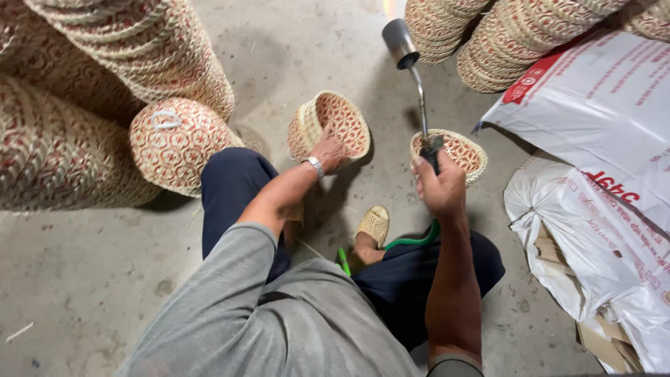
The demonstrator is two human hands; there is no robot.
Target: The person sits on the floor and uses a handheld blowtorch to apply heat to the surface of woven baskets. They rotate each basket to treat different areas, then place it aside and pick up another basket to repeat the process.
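1. Your left hand [329,150] rests on the rim of a small woven basket [335,126] that lies tipped on its side on the concrete floor [84,279], mouth toward you. Its grip is narrow, fingers curled over the near edge of the rim.
2. Your right hand [441,187] is closed in a full grip around the handle of a gas torch [412,70]. The metal tube rises from your fist and the dark nozzle points away from you, well above the floor.
3. A green hose [412,242] runs from under your right hand back toward your knees.
4. A second small basket [460,153] sits just behind your right hand, partly hidden by it.
5. Tall stacks of baskets [139,49] stand to your left, and more lie at the top right.
6. White sacks [600,112] lie to your right.
7. Your sandalled foot [372,227] shows between your arms.
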